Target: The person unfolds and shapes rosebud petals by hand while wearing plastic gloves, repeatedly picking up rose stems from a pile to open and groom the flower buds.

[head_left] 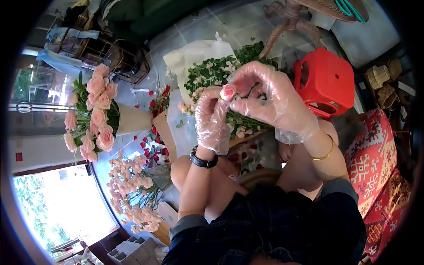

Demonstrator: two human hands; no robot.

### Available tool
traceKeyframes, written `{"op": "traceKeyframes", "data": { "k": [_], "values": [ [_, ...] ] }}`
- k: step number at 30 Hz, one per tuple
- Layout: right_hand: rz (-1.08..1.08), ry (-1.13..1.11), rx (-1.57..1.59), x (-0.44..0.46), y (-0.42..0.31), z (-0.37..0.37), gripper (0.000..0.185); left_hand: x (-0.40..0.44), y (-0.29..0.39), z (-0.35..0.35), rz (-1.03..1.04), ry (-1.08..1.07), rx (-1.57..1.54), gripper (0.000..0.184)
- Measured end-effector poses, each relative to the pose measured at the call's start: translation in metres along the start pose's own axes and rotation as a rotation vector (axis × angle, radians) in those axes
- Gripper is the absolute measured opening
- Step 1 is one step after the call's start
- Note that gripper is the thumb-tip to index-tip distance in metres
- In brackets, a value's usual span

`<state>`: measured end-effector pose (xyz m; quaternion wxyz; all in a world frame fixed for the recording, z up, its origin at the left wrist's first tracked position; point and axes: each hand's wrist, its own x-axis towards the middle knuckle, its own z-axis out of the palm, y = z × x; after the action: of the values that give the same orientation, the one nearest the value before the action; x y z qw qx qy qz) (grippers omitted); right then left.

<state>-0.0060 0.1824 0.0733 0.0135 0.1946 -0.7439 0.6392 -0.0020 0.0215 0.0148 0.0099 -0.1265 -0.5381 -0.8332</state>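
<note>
A small pink rose (pixel 228 92) sits between my two hands, its bloom facing up toward me. My left hand (pixel 213 121), in a clear plastic glove, is closed at the bloom's left side with curled fingers. From the right, my right hand (pixel 278 104), gloved the same way, curves around the rose with thumb and forefinger close to the bloom and other fingers curled inside. The stem is mostly hidden by the gloves. Beneath and beyond my hands lies a bunch of green foliage with small pale pink blooms (pixel 210 73).
Pale pink roses (pixel 98 112) fill a white bucket (pixel 132 118) at left, with peach blooms (pixel 130 185) below it. Red petals (pixel 154 150) litter the floor. A red plastic stool (pixel 329 81) stands at right, near a patterned red chair (pixel 371 163). A carved table leg (pixel 289 22) rises behind.
</note>
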Motion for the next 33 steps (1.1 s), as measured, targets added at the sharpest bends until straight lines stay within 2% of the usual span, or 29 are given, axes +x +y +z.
{"op": "traceKeyframes", "data": {
  "k": [4,6,9,13,15,16,18,19,21,25,28,31,33],
  "values": [
    [-0.024,0.019,0.084,0.002,-0.002,0.009,0.029,-0.002,0.005,-0.003,0.072,-0.026,0.046,0.01],
    [0.072,-0.044,0.209,0.003,0.0,0.012,0.02,0.0,0.004,-0.007,0.098,-0.061,0.094,0.012],
    [0.12,-0.054,0.285,0.005,0.001,0.011,0.017,0.003,0.003,-0.01,0.09,-0.058,0.082,0.011],
    [0.101,-0.032,0.273,0.006,0.003,0.011,0.014,0.006,-0.002,-0.016,0.093,-0.085,0.094,0.013],
    [-0.003,0.045,-0.143,0.007,0.0,0.008,0.01,0.008,-0.006,-0.018,0.112,-0.083,0.207,0.015],
    [0.001,0.045,-0.144,0.008,0.001,0.007,0.01,0.01,-0.007,-0.018,0.108,-0.083,0.205,0.015],
    [0.111,0.019,0.219,0.01,0.005,0.006,0.007,0.014,-0.007,-0.02,0.211,-0.125,0.328,0.018],
    [0.114,0.021,0.218,0.01,0.005,0.004,0.007,0.015,-0.006,-0.02,0.208,-0.126,0.325,0.018],
    [0.242,-0.09,0.447,0.011,0.003,-0.003,0.008,0.018,-0.004,-0.019,0.273,-0.149,0.419,0.02],
    [0.196,-0.05,0.34,0.012,0.004,-0.01,0.011,0.022,-0.005,-0.021,0.27,-0.185,0.438,0.021],
    [0.182,-0.107,0.255,0.013,0.008,-0.019,0.01,0.023,-0.003,-0.02,0.314,-0.222,0.483,0.021],
    [0.207,-0.222,0.255,0.014,0.009,-0.028,0.01,0.02,-0.002,-0.02,0.258,-0.257,0.417,0.02],
    [0.329,-0.268,0.3,0.015,0.004,-0.033,0.011,0.019,-0.004,-0.019,0.3,-0.265,0.345,0.016]
  ]
}}
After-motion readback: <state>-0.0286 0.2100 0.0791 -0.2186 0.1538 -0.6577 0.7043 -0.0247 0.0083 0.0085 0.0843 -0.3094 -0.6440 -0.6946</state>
